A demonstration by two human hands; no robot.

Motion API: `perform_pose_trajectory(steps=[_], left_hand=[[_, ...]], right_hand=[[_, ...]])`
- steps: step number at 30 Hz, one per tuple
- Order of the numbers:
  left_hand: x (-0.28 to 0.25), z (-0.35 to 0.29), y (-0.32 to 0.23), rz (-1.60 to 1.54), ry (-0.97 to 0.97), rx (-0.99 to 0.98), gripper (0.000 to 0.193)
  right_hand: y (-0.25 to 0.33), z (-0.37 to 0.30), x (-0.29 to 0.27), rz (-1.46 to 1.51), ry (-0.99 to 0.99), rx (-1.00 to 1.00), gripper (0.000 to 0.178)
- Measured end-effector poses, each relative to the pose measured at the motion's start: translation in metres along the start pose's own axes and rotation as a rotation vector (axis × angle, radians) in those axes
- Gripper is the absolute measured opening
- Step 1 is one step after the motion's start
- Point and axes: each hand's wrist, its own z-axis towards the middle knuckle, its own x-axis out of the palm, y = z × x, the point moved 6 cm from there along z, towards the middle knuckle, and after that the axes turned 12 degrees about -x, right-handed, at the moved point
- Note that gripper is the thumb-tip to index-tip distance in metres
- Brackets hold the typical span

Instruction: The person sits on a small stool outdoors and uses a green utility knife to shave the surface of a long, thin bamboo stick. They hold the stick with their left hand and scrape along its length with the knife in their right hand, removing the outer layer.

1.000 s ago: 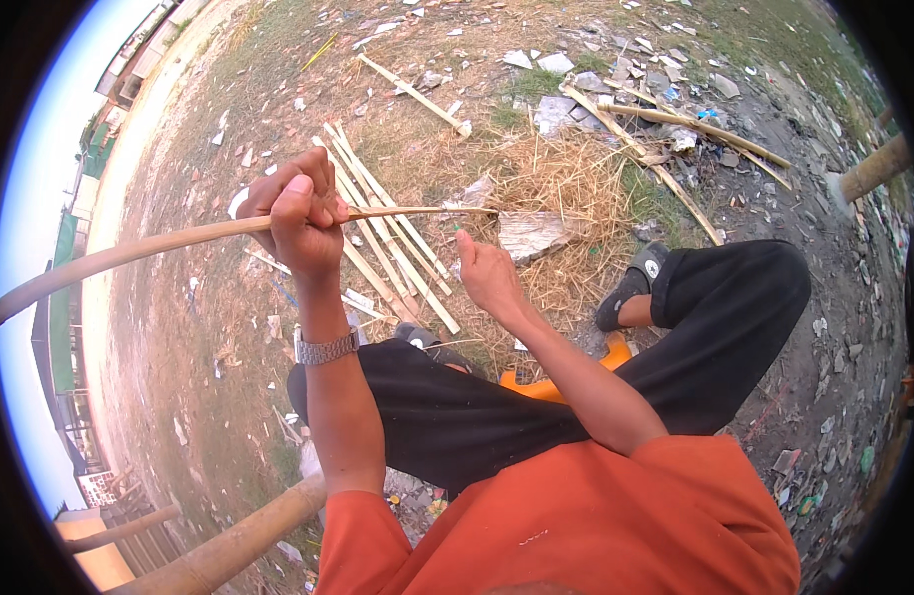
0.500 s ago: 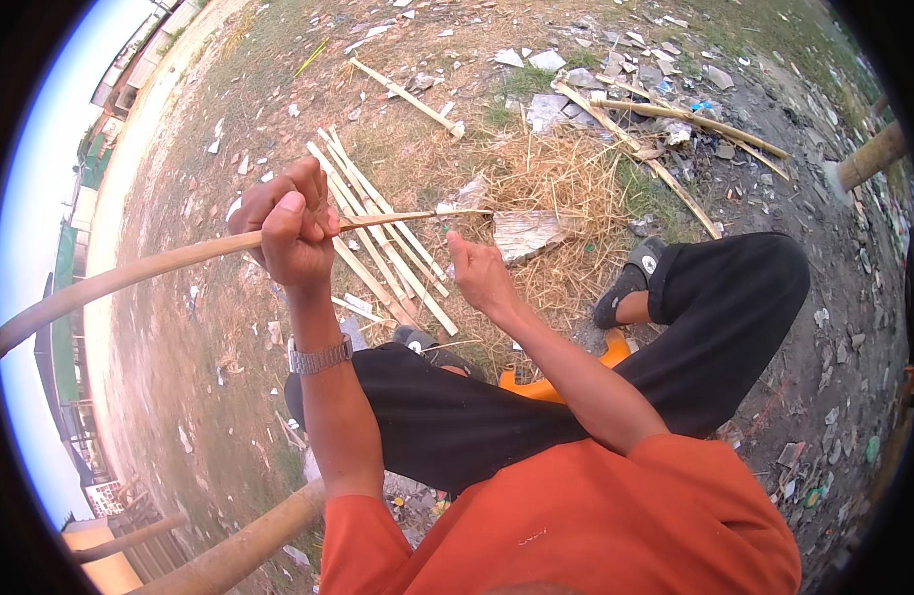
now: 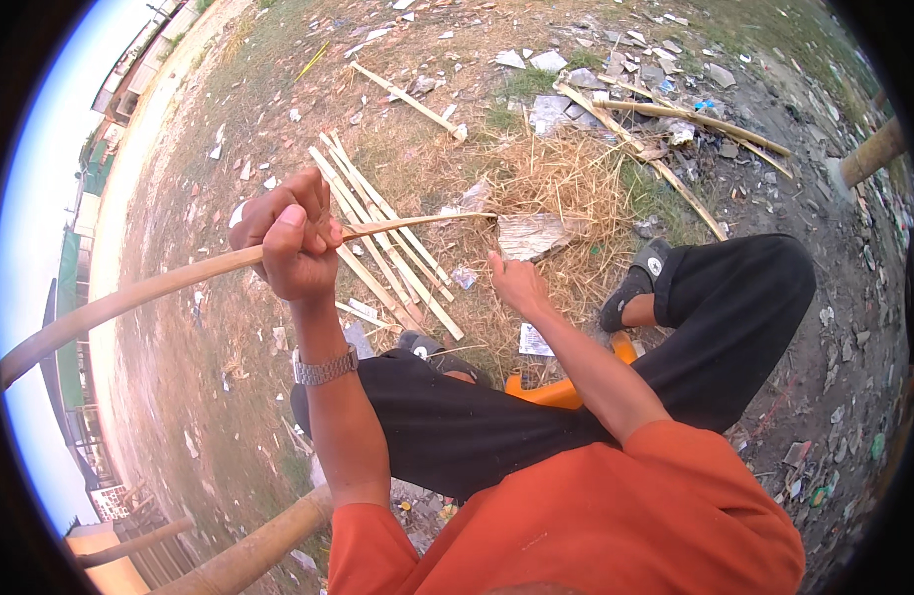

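Two bare hands are held out over littered, grassy ground. The left hand (image 3: 293, 238) is raised, its fingers wrapped around a long, bent stick (image 3: 129, 296); a metal watch (image 3: 326, 367) circles the wrist. The stick runs from the left edge of the view through that fist, and its thin end reaches the near side of a wooden block (image 3: 531, 236); whether they touch is unclear. The right hand (image 3: 521, 288) is curled just below the block, and one cannot tell whether it grips anything. Several pale strips (image 3: 377, 238) lie on the ground between the hands, beyond the left shoe (image 3: 442, 355). Dry straw (image 3: 586, 178) spreads around the block.
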Motion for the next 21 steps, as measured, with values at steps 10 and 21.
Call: perform_pose_trajectory(steps=[10, 21], left_hand=[[-0.011, 0.003, 0.01, 0.044, -0.05, -0.064, 0.032], [-0.001, 0.002, 0.006, -0.04, 0.0, -0.017, 0.032]], right_hand=[[0.033, -0.016, -0.015, 0.284, -0.093, -0.024, 0.067], [0.003, 0.022, 0.009, 0.18, -0.057, -0.094, 0.07]])
